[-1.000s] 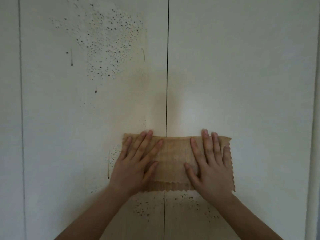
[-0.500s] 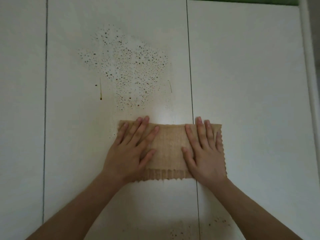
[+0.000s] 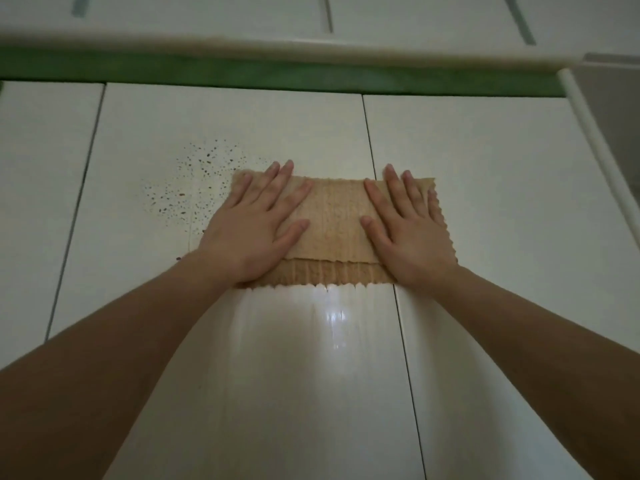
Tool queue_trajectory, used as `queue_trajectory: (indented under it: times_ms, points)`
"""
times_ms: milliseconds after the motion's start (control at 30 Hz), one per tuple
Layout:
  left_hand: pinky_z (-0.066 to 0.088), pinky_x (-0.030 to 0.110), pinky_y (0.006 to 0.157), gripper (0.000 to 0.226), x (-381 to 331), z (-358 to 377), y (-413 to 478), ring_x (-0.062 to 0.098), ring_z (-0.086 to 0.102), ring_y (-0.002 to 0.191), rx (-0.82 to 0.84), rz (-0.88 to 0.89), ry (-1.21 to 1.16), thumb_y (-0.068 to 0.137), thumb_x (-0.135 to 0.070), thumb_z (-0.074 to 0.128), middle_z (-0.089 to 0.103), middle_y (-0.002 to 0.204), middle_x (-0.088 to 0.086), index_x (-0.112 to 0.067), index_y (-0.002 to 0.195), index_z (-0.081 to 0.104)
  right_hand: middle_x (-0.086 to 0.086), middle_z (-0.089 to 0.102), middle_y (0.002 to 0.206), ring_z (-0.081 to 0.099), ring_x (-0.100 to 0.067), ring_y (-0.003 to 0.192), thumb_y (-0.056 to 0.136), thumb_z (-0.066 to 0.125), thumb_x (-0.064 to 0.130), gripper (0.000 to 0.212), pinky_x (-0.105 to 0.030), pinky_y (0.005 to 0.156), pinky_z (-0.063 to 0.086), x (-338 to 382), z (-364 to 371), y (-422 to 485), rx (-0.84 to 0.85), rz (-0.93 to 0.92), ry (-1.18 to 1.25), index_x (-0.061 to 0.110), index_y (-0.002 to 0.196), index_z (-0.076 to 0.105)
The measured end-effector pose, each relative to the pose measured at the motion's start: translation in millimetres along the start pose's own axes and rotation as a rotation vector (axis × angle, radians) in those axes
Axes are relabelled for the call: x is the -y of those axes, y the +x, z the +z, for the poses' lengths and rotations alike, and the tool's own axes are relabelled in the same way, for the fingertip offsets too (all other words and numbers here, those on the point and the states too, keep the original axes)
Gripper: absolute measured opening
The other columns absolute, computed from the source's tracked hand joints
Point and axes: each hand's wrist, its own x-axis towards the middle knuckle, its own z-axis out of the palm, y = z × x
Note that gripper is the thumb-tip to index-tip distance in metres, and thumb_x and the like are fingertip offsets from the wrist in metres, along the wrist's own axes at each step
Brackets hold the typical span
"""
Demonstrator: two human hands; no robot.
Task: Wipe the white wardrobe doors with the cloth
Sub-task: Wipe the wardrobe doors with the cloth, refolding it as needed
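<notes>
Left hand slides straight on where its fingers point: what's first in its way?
The left hand meets only bare door, then probably the green strip above it. The dark specks lie leftward, off that line.

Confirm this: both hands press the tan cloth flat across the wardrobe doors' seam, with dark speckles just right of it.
One error: the head view shows the dark speckles left of the tan cloth, beside the left hand. It and the right hand do press the cloth flat across the seam of the wardrobe doors.
</notes>
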Motion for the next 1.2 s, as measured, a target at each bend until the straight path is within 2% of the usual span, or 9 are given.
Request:
queue_trajectory:
  times_ms: [333,633,900,1200]
  points:
    - [-0.013,0.036,0.125,0.068,45.1,-20.5,81.1,0.007,-0.018,0.154,-0.013,-0.02,0.019,0.099,-0.069,0.008,-0.017,0.169,-0.007,-0.042,0.159,-0.008,0.008,-0.02,0.172,-0.021,-0.014,0.158,0.106,0.012,0.062,0.062,-0.043,0.128,-0.014,-5.1,-19.3,105.0,0.006,-0.051,-0.054,0.043,0.163,-0.005]
    - [-0.008,0.04,0.127,0.068,114.4,-42.1,116.7,0.012,-0.014,0.156,-0.029,-0.073,0.079,0.099,-0.069,0.006,-0.014,0.17,-0.002,-0.039,0.16,-0.004,-0.004,-0.02,0.172,-0.018,-0.021,0.159,0.105,0.011,0.063,0.063,-0.047,0.127,-0.015,38.6,-25.2,191.4,-0.026,-0.064,-0.116,0.042,0.164,-0.002]
    - [-0.005,0.043,0.128,0.072,171.4,-45.3,66.3,0.011,-0.017,0.155,-0.031,-0.132,0.083,0.097,-0.073,0.006,-0.016,0.17,-0.003,-0.04,0.159,-0.007,-0.002,-0.02,0.172,-0.02,-0.02,0.158,0.105,0.012,0.064,0.065,-0.048,0.128,-0.014,109.0,-8.7,184.3,0.002,-0.097,-0.075,0.04,0.164,-0.003]
    - [-0.006,0.044,0.128,0.073,181.1,-41.2,-6.3,0.012,-0.019,0.155,-0.007,-0.124,0.046,0.095,-0.075,0.005,-0.017,0.17,-0.002,-0.041,0.159,-0.009,0.001,-0.022,0.172,-0.022,-0.018,0.158,0.104,0.009,0.065,0.067,-0.044,0.127,-0.016,148.9,12.0,125.7,0.01,-0.136,-0.06,0.038,0.164,-0.008]
